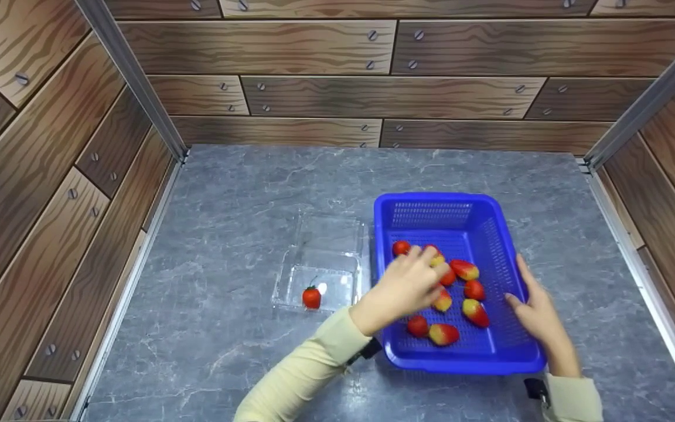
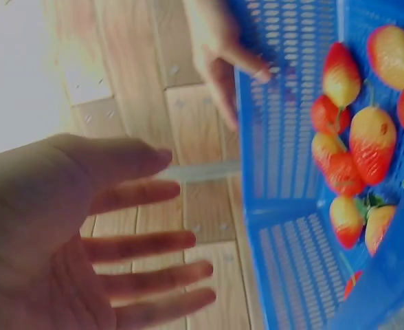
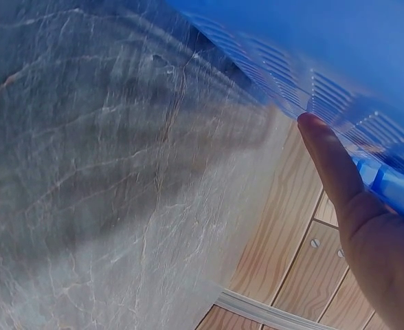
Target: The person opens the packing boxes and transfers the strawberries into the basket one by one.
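Note:
A blue plastic basket (image 1: pixel 504 234) stands on the table, holding several small red and red-and-yellow fruits (image 1: pixel 476 312). My left hand (image 1: pixel 411 282) hangs over these fruits, partly hiding some of them. In the left wrist view, the left hand (image 2: pixel 71 227) has its fingers spread and nothing in its palm. My right hand (image 1: pixel 541 313) grips the basket's right wall, thumb over the rim and fingers outside. One right-hand finger (image 3: pixel 329 155) touches the perforated outer wall in the right wrist view. Left of the basket, a red fruit (image 1: pixel 311 297) with a green top lies in a clear plastic box (image 1: pixel 286 275).
The clear box has its lid (image 1: pixel 330 231) folded back, close beside the basket's left wall. A grey marbled tabletop (image 1: pixel 214 252) lies under everything. Wood-patterned panels (image 1: pixel 314 50) enclose it at the back and both sides, with metal rails (image 1: pixel 138 76) at the corners.

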The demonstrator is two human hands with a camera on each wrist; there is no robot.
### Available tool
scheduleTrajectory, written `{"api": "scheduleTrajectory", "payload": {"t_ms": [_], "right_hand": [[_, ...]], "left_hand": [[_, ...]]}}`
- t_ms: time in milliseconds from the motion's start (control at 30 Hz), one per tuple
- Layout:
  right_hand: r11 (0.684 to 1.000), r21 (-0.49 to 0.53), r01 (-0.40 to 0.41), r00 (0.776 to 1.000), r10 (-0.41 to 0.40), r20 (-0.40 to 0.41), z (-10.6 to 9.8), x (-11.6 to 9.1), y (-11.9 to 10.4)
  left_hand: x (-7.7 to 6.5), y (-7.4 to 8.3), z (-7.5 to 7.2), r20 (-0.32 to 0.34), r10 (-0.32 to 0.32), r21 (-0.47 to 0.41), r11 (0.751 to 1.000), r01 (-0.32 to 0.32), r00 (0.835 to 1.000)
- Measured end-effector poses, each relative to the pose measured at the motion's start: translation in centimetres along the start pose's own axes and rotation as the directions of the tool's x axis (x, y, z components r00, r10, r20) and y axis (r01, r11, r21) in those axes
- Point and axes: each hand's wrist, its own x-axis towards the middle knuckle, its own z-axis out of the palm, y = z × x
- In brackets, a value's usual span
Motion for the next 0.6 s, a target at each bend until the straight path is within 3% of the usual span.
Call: {"api": "scheduleTrajectory", "payload": {"t_ms": [100, 167, 233, 367, 467, 600], "right_hand": [[1.000, -0.008, 0.003, 1.000, -0.003, -0.003, 0.0, -0.1, 0.0], [1.000, -0.011, 0.007, 1.000, -0.007, -0.001, 0.0, -0.1, 0.1], [1.000, -0.023, 0.004, 1.000, -0.004, 0.001, 0.0, -0.2, 0.1], [1.000, -0.011, -0.005, 1.000, 0.005, 0.009, 0.0, -0.3, 0.2], [1.000, 0.007, 0.004, 1.000, -0.004, 0.008, 0.0, -0.2, 0.2], [1.000, 0.002, 0.017, 1.000, -0.017, 0.004, 0.0, 0.0, 0.1]], "left_hand": [[-0.8, -0.9, -0.2, -0.079, -0.127, 0.049, 0.990, 0.132, 0.989], [-1.6, -1.5, -0.2, -0.123, -0.230, 0.054, 0.970, 0.238, 0.965], [-2.5, -2.2, 0.0, -0.140, -0.342, 0.027, 0.937, 0.349, 0.929], [-4.3, -3.7, 0.5, -0.102, -0.539, -0.065, 0.842, 0.535, 0.836], [-5.6, -4.9, 1.2, -0.063, -0.628, -0.101, 0.777, 0.621, 0.776], [-7.1, -6.3, 2.3, -0.039, -0.705, -0.136, 0.706, 0.695, 0.709]]}}
